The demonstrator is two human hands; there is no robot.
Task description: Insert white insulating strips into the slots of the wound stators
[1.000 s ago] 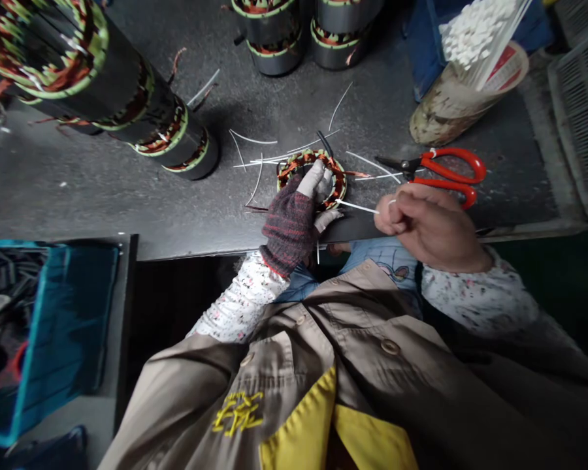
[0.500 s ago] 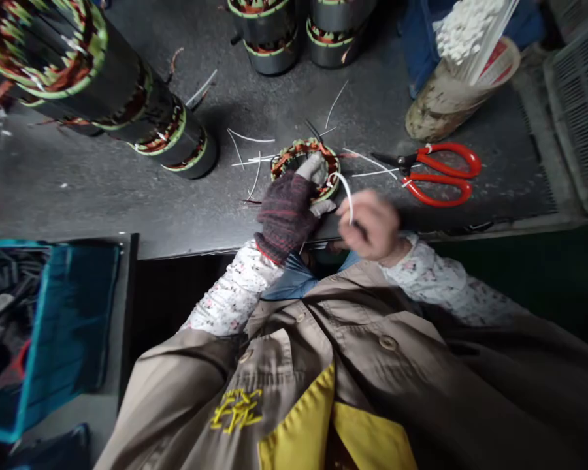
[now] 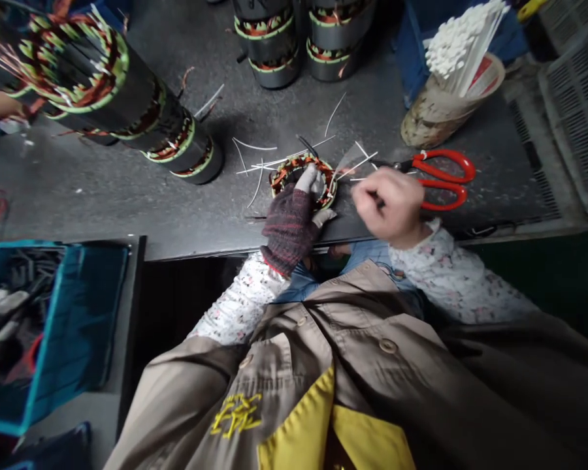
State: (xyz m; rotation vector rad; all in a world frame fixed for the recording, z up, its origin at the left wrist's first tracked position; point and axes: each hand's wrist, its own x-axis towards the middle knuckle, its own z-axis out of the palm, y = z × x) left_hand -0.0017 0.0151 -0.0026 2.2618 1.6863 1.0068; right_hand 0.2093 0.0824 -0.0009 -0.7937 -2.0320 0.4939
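Since half a second ago, my right hand point(image 3: 389, 203) has shifted up and to the right in the head view, and the white cord that looped beside its fingers no longer shows as that loop; my left hand point(image 3: 291, 222), in a dark knitted glove with pale fingertips, stays on the wound ring point(image 3: 294, 165).

That ring lies on the dark table point(image 3: 186, 219) at the centre of the frame, copper-coloured wire around its pale green edge; my left hand grasps it, fingers inside the opening and thumb at its near side; a white strand point(image 3: 363, 162) slants up and right from beside its right edge.

My right hand is bare, its fingers curled and blurred; I cannot tell whether they grip anything; it overlaps part of the red-handled scissors point(image 3: 453, 154) right of centre; loose white strips point(image 3: 255, 146) lie around the ring.

At upper right, white sticks point(image 3: 453, 52) stand in a tilted container point(image 3: 424, 124); at upper left, a row of wound cylinders point(image 3: 142, 114) lies slanting, and another person's arm point(image 3: 0, 106) shows at the left edge; two cylinder stacks stand at top centre; a teal crate point(image 3: 91, 320) sits at lower left.
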